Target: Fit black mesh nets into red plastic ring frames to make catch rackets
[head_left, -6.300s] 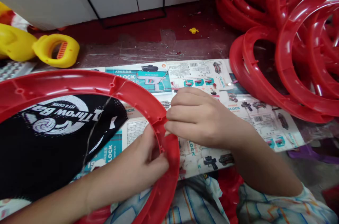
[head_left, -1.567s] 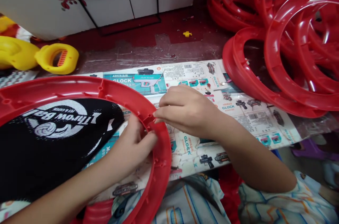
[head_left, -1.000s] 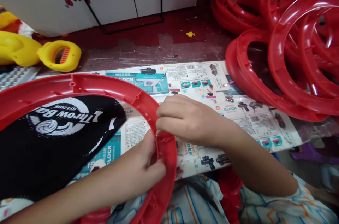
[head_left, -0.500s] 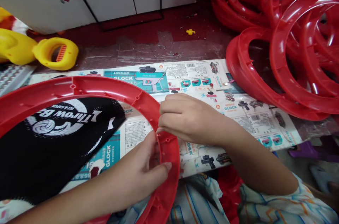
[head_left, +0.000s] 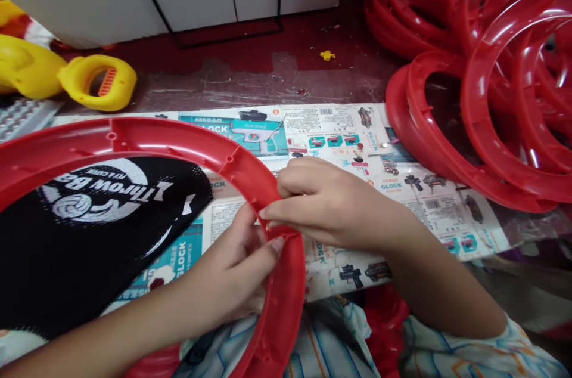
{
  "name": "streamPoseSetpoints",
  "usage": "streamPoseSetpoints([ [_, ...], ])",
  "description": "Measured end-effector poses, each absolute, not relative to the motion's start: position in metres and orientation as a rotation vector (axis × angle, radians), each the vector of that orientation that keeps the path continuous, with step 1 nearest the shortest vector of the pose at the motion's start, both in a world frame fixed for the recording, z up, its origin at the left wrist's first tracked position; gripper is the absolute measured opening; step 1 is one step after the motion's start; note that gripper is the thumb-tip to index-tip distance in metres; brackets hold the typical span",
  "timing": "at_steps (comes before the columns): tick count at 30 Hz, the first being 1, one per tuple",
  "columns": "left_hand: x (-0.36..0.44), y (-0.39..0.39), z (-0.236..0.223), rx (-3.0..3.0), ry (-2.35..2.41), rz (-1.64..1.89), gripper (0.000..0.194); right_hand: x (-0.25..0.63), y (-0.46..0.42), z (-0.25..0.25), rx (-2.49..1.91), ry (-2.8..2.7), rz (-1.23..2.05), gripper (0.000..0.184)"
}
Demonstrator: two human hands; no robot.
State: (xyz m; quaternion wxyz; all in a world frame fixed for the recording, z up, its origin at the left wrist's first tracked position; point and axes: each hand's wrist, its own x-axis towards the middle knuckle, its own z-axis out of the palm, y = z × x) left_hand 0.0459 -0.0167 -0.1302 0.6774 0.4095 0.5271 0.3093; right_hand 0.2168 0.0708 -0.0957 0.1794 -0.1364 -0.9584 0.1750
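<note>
A large red plastic ring [head_left: 179, 142] with ribs and small pegs in its channel lies tilted in front of me, partly out of view. My left hand [head_left: 239, 265] grips its right side, thumb on the channel and fingers under the inner rim. Across from it, my right hand [head_left: 319, 202] is closed in a pinch at the inner rim, close to the left thumb; whatever its fingertips hold is hidden. Inside the ring spreads black fabric [head_left: 89, 247] with white "Throw Ball" print.
Many red rings [head_left: 496, 86] are heaped at the right. Yellow plastic parts [head_left: 100, 83] lie at the left. A printed cardboard sheet [head_left: 330, 121] covers the table's front. A white box [head_left: 187, 2] stands behind, and a small yellow piece [head_left: 328, 55] sits near it.
The ring has been turned through my hands between frames. Just now my left thumb has shifted up toward the right fingertips, which have come further over the inner rim.
</note>
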Motion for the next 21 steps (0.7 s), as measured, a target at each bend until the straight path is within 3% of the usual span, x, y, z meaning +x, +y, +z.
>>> streamPoseSetpoints([
  [12,0.035,-0.022,-0.135,0.983,1.016,0.512,0.034,0.212,0.068,-0.097,-0.416,-2.644,0.881,0.024],
  [17,0.034,-0.021,-0.131,0.977,0.999,0.461,0.029,0.210,0.070,-0.096,-0.469,-2.535,1.197,0.019],
  [21,0.033,-0.022,-0.131,0.933,1.023,0.431,0.028,0.208,0.070,-0.096,-0.480,-2.543,1.172,0.018],
])
